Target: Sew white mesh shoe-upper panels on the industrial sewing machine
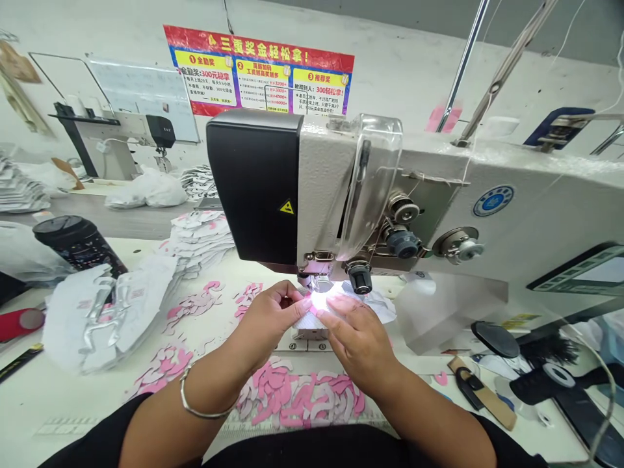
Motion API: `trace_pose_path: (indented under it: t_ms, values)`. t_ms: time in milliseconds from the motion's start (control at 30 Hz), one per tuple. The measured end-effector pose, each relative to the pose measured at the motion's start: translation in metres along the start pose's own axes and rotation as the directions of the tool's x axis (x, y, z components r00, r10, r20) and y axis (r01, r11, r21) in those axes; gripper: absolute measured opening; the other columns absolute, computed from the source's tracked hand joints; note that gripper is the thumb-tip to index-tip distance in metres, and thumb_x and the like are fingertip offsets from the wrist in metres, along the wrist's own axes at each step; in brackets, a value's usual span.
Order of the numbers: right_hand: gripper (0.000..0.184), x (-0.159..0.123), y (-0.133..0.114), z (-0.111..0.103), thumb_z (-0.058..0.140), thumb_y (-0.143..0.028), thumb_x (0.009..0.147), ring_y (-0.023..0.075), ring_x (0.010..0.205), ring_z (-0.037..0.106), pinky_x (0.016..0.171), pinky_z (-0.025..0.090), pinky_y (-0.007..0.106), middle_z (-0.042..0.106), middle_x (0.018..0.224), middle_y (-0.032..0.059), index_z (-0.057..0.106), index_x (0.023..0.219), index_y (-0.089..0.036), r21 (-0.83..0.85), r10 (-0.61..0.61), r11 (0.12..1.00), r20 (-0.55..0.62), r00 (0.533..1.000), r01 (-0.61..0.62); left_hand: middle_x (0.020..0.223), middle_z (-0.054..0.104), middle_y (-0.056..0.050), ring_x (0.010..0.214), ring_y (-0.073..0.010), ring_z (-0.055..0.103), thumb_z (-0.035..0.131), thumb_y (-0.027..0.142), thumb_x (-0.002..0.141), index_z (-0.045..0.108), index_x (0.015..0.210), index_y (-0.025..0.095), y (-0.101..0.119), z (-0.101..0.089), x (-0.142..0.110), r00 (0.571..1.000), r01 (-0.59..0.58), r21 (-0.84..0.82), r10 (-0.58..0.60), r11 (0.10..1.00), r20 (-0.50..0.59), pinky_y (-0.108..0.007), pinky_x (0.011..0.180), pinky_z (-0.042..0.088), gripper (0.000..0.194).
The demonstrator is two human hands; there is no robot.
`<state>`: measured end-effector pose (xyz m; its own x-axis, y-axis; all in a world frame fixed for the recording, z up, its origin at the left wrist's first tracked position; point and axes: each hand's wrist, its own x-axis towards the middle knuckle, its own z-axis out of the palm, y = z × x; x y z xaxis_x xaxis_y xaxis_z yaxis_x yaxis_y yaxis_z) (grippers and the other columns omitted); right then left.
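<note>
One white mesh fabric piece [309,320] sits right at the presser foot [312,281] of my sewing machine [536,221]. My left hand [267,322] pinches its near edge between thumb and fingers; my right hand [355,341] presses down on it, fingers nearly flat. Pink-and-white cut scraps [297,400] lie loose on the desk [43,396]; behind, a white plastic bag [146,190] holds something pale I cannot make out.

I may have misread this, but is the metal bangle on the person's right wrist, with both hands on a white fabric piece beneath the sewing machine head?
Not quite: the head view shows the metal bangle on the left wrist, behind the left hand, not the right. The right hand and left hand are indeed on the white fabric piece beneath the sewing machine head.
</note>
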<state>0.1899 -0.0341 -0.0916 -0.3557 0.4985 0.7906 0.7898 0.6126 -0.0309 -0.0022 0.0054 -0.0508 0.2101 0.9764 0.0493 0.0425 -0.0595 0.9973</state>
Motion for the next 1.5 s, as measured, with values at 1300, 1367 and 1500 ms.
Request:
trace_pose_path:
  t_ms: [1300, 1367, 1500]
  values:
    - [0.044, 0.005, 0.005, -0.010, 0.051, -0.009, 0.093, 0.0207, 0.114, 0.061, 0.096, 0.052, 0.042, 0.067, 0.121, 0.0061, 0.059, 0.132, -0.030, 0.015, 0.026, 1.000, 0.055, 0.998, -0.027, 0.076, 0.053, 0.003, 0.056, -0.0063, 0.044, 0.070, 0.026, 0.074, 0.060, 0.093, 0.018, 0.012, 0.014, 0.008, 0.984, 0.168, -0.119, -0.174, 0.979, -0.043, -0.017, 0.040, 0.030, 0.022]
    - [0.045, 0.005, 0.005, -0.011, 0.051, -0.008, 0.093, 0.0206, 0.114, 0.062, 0.095, 0.053, 0.041, 0.067, 0.121, 0.0059, 0.059, 0.132, -0.030, 0.017, 0.025, 1.000, 0.057, 0.998, -0.026, 0.078, 0.053, 0.003, 0.056, -0.0062, 0.045, 0.070, 0.026, 0.075, 0.060, 0.093, 0.018, 0.011, 0.014, 0.008, 0.987, 0.157, -0.108, -0.161, 0.982, -0.031, -0.017, 0.041, 0.031, 0.021]
    - [0.044, 0.005, 0.006, -0.011, 0.052, -0.008, 0.093, 0.0212, 0.116, 0.061, 0.095, 0.052, 0.041, 0.067, 0.122, 0.0063, 0.060, 0.131, -0.029, 0.015, 0.020, 1.000, 0.060, 0.998, -0.021, 0.083, 0.054, 0.003, 0.058, -0.0056, 0.044, 0.070, 0.029, 0.077, 0.060, 0.093, 0.018, 0.012, 0.014, 0.007, 0.990, 0.140, -0.099, -0.142, 0.985, -0.018, -0.017, 0.042, 0.033, 0.021]
